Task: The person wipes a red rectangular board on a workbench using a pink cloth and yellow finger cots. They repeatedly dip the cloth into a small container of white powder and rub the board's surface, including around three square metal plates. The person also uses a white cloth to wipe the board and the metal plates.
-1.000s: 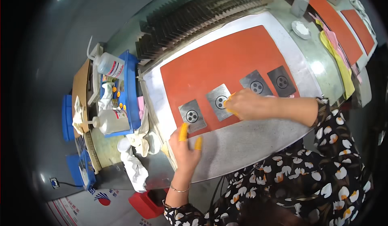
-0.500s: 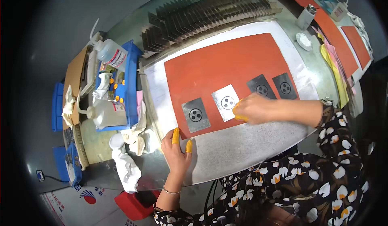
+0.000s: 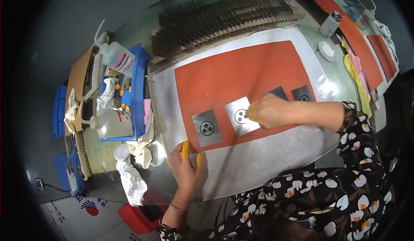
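Note:
Four flat metal plates, each with a dark ring and three dots, lie in a row on an orange-red mat point(image 3: 233, 75). Bent over the right part of the bright plate point(image 3: 238, 124), my right hand point(image 3: 271, 111) has its yellow-covered fingers drawn together near the ring; anything between them is hidden. My right wrist and hand partly cover the dark plate point(image 3: 277, 93) and the rightmost plate point(image 3: 301, 93). At the mat's lower left corner rests my left hand point(image 3: 186, 168), fingers apart and holding nothing, with yellow finger cots. Above it is the left grey plate point(image 3: 207, 129).
A rack of upright thin plates point(image 3: 228, 23) spans the far side. To the left, a blue tray point(image 3: 140, 90) holds squeeze bottles point(image 3: 114, 126) and cloths. Crumpled white cloth point(image 3: 130, 180) lies below it. At right stand a metal can point(image 3: 330, 24) and a small white dish point(image 3: 326, 51).
My right hand has shifted from the bright plate's lower right edge up toward its ring. My left hand stays by the mat corner, and the view has shifted slightly.

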`<act>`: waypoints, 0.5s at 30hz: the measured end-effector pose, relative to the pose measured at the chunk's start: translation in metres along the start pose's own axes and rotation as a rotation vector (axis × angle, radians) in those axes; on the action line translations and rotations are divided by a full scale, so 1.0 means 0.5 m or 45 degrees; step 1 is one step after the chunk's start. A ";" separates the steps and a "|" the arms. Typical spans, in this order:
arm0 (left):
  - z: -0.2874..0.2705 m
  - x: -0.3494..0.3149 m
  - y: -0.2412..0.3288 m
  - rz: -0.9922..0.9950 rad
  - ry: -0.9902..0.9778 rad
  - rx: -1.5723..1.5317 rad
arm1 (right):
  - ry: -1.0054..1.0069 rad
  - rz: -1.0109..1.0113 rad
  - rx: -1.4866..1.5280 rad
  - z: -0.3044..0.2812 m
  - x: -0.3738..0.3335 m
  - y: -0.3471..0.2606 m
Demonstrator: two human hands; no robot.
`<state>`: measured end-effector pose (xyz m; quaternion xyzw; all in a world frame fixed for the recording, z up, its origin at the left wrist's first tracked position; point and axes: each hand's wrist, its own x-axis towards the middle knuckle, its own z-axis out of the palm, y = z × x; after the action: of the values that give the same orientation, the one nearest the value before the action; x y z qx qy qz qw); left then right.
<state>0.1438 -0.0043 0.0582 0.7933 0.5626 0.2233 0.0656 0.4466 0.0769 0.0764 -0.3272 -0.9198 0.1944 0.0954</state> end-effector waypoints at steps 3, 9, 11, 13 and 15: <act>0.008 -0.003 -0.005 -0.009 0.013 -0.008 | 0.005 0.099 0.003 0.007 0.027 0.000; 0.003 -0.002 0.000 0.005 0.021 -0.012 | 0.147 0.099 0.016 -0.004 0.051 0.057; 0.002 -0.006 -0.008 -0.014 0.009 0.005 | 0.111 0.103 0.086 0.001 0.070 0.049; 0.003 0.002 -0.002 0.021 -0.005 -0.019 | 0.242 -0.041 0.100 0.020 0.114 0.021; 0.003 0.007 0.000 0.016 -0.024 -0.020 | -0.011 0.027 0.022 0.000 0.131 0.014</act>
<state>0.1453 -0.0010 0.0578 0.7983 0.5553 0.2206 0.0758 0.4005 0.1238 0.0767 -0.3352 -0.9150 0.2048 0.0924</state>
